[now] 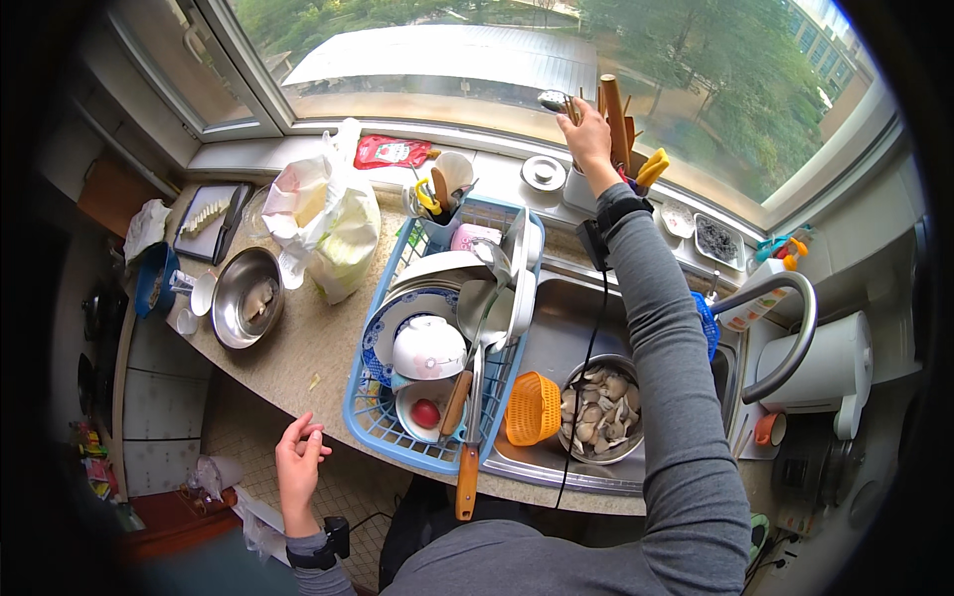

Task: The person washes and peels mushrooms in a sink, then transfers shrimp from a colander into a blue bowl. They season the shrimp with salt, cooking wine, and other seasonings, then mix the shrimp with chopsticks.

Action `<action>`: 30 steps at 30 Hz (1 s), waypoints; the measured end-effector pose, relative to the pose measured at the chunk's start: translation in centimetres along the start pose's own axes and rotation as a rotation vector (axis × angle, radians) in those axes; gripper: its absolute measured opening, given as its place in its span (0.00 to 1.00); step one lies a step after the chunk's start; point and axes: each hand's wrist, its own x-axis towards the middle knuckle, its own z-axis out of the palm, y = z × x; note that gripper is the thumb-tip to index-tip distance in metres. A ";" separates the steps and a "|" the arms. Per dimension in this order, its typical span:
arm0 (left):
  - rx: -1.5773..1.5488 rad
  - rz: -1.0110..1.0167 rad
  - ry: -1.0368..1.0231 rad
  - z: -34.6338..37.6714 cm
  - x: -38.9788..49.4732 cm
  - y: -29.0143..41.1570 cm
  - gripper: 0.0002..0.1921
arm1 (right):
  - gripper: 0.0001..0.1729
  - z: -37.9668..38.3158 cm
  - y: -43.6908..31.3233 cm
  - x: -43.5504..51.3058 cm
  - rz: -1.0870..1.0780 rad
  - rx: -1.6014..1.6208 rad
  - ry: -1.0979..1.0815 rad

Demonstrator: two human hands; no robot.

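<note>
My right hand (589,138) reaches up to a white utensil holder (580,190) on the windowsill. Its fingers are at a bunch of chopsticks (572,109); whether they grip any is hidden. A wooden rolling pin (614,119) and a yellow-handled tool (653,167) stand in or beside the holder, and the metal head of a utensil (553,100) shows left of the fingers. Below the counter's front edge, my left hand (300,452) hangs with loosely bent fingers and holds nothing. Right of it stands a blue dish basket (358,406) with bowls, plates and a wooden-handled spatula (467,480).
In the sink (566,298) are a metal bowl of oyster mushrooms (602,406) and an orange plastic basket (532,410). A black cable (592,335) hangs from my right wrist. Leftward stand a plastic bag (343,231), a steel bowl (237,298) and a cutting board with a knife (231,223).
</note>
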 end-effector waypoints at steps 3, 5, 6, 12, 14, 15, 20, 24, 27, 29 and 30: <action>-0.004 -0.001 0.010 0.1 -0.7 -0.3 0.20 | 0.22 0.3 -0.6 0.5 0.032 -0.019 -0.060; -0.014 -0.008 0.018 0.1 -1.0 -0.5 0.20 | 0.14 0.3 -1.1 0.5 0.058 -0.050 -0.043; -0.011 -0.002 0.016 0.1 -1.2 -0.6 0.20 | 0.13 0.3 -1.2 0.4 0.020 -0.060 -0.021; -0.025 0.008 0.002 -0.1 -1.3 -1.0 0.19 | 0.11 -2.4 -2.4 -0.1 -0.157 0.050 0.254; -0.021 0.010 -0.014 -0.2 -1.2 -1.2 0.19 | 0.10 -4.5 -3.3 -0.3 -0.290 0.070 0.373; -0.030 0.026 -0.024 -0.3 -1.1 -1.4 0.19 | 0.10 -5.6 -3.9 -0.5 -0.370 0.056 0.449; -0.057 0.045 -0.118 -0.8 -0.1 -2.1 0.19 | 0.09 -12.7 -7.7 -4.6 -0.601 0.046 0.541; -0.140 0.113 -0.177 -2.1 0.2 -2.8 0.19 | 0.12 -18.2 -11.6 -9.8 -0.611 0.056 0.486; -0.176 0.139 -0.224 -4.3 0.0 -4.0 0.18 | 0.13 -21.3 -15.4 -14.3 -0.559 0.131 0.328; -0.215 0.187 -0.254 -6.4 -0.3 -5.2 0.18 | 0.15 -22.1 -19.0 -17.5 -0.566 0.344 0.180; -0.239 0.203 -0.262 -7.6 -0.3 -5.8 0.18 | 0.16 -22.5 -20.9 -19.8 -0.382 0.422 0.068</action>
